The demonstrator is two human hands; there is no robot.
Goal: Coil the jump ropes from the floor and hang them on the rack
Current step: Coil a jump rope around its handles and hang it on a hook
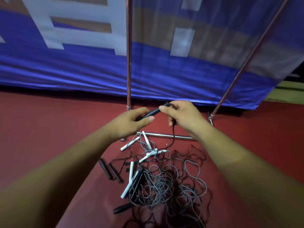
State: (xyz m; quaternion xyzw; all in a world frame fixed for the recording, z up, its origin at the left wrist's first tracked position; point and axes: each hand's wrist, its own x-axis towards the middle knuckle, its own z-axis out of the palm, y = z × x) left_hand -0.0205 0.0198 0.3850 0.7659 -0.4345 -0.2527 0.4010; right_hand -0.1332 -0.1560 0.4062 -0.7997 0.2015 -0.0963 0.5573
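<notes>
A tangled pile of jump ropes with grey and black cords lies on the red floor, with white handles and black handles among them. My left hand grips a black handle held above the pile. My right hand pinches the same rope at the handle's far end, and its black cord hangs down into the pile. The metal rack stands just behind, its base bar on the floor.
A blue and white banner hangs behind the rack, down to the floor. A slanted rack pole rises at the right. Red floor spreads to the left and right of the pile.
</notes>
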